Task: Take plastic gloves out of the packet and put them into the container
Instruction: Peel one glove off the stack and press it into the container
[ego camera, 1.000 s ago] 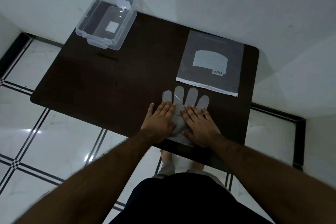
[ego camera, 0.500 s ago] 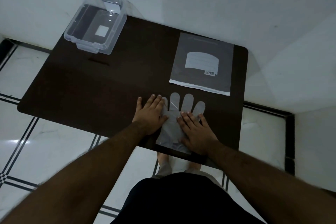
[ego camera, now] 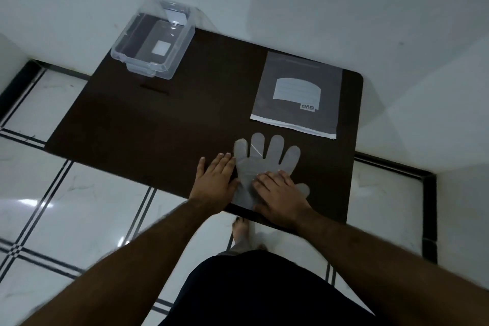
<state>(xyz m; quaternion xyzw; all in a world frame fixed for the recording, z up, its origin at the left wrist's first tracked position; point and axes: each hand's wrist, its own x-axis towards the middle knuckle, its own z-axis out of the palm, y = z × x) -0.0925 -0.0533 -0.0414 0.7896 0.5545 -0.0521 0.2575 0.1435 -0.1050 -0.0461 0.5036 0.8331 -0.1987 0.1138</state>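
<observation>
A thin translucent plastic glove (ego camera: 260, 160) lies flat near the front edge of the dark table (ego camera: 158, 119), fingers pointing away from me. My left hand (ego camera: 215, 180) rests flat on the table, touching the glove's left edge. My right hand (ego camera: 280, 193) lies flat on the glove's palm and cuff, pressing it down. The grey packet (ego camera: 297, 95) lies flat just beyond the glove, at the table's right. The clear plastic container (ego camera: 153, 40) stands open at the far left corner, with nothing but a white label visible inside.
White walls close in behind and to the right of the table. Glossy white floor tiles with dark lines spread to the left and in front. My feet (ego camera: 243, 233) show under the table's front edge.
My left hand has slid left off the glove to its edge, and my right hand has drawn back toward the cuff, uncovering the glove's fingers. The camera view has shifted.
</observation>
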